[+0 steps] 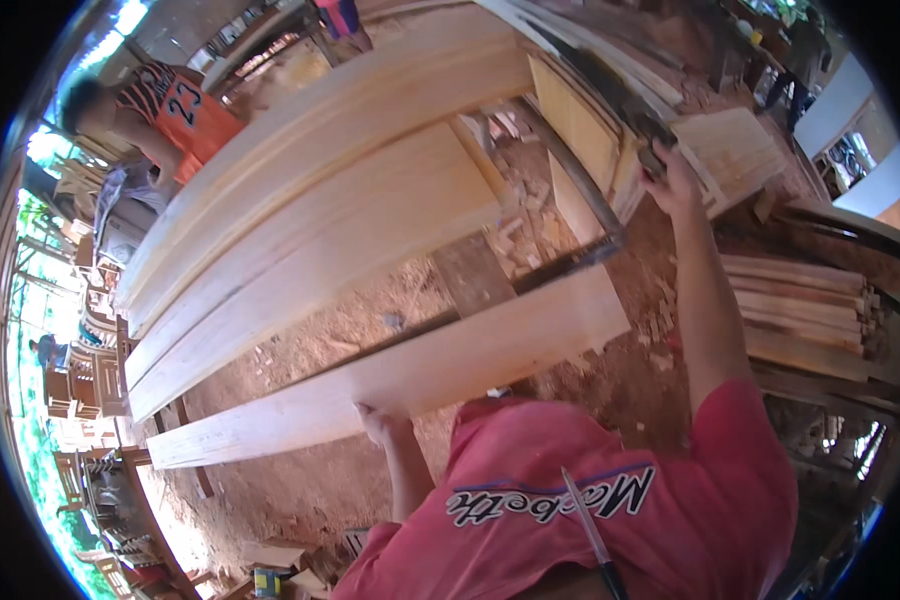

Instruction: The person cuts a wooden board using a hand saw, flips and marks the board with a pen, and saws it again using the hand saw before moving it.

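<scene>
A long, pale wooden plank (pixel 470 350) stretches from the lower left toward the centre right. My left hand (pixel 382 425) is closed on its near edge, with the thumb side showing and the other fingers partly hidden. My right arm reaches far forward and to the right. At its end my right hand (pixel 675 180) is closed around a small dark object (pixel 652 158) beside the stacked boards (pixel 575 105); its kind is too blurred to tell. Beyond the plank lie wider pale boards (pixel 330 265), side by side and apart from it.
A dark frame bar (pixel 568 262) runs beneath the boards. Wood shavings (pixel 360 320) cover the ground. Stacked timber strips (pixel 800 305) lie at the right. A co-worker in an orange jersey (pixel 185 115) bends at the far left. Wooden furniture (pixel 75 390) stands along the left.
</scene>
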`<state>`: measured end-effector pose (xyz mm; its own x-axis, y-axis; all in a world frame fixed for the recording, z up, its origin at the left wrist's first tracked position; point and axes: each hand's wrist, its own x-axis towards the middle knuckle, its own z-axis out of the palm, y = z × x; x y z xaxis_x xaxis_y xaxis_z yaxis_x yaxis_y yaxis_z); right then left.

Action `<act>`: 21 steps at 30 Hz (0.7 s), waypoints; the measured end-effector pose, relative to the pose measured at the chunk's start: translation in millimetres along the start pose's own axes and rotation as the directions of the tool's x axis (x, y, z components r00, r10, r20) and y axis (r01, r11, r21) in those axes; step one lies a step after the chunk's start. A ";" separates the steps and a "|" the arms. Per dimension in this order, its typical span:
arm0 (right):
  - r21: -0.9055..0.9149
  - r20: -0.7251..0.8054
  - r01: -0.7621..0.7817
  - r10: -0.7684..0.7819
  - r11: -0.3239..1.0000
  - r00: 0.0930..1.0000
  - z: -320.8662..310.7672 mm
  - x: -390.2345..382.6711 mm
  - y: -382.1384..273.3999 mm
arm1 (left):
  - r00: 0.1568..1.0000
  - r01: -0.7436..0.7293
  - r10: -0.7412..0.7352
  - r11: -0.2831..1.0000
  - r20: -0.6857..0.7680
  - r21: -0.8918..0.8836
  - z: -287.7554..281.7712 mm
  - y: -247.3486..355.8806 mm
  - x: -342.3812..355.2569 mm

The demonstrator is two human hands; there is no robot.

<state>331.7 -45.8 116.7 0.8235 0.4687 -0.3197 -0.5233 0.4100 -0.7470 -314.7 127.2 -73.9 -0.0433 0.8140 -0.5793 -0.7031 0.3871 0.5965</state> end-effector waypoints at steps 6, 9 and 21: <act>0.160 0.059 0.301 -0.314 0.940 0.948 10.3 -82.6 8.9 | 0.984 -0.054 0.063 0.997 -0.169 0.057 11.4 5.3 13.0; 0.119 0.196 0.265 -0.284 0.957 0.939 0.1 -150.2 35.3 | 0.939 -0.035 0.177 0.901 -0.293 0.433 14.6 11.7 -4.9; -0.508 0.160 0.279 -0.229 0.815 0.960 -59.3 -298.6 115.8 | 0.828 -0.513 -0.358 -0.177 0.431 0.840 179.4 18.9 -3.1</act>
<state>38.2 -184.6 91.2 0.8756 0.4812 -0.0426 -0.0852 0.0671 -0.9941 -200.6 209.8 38.8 0.5214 0.7226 -0.4539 0.7426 -0.1222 0.6585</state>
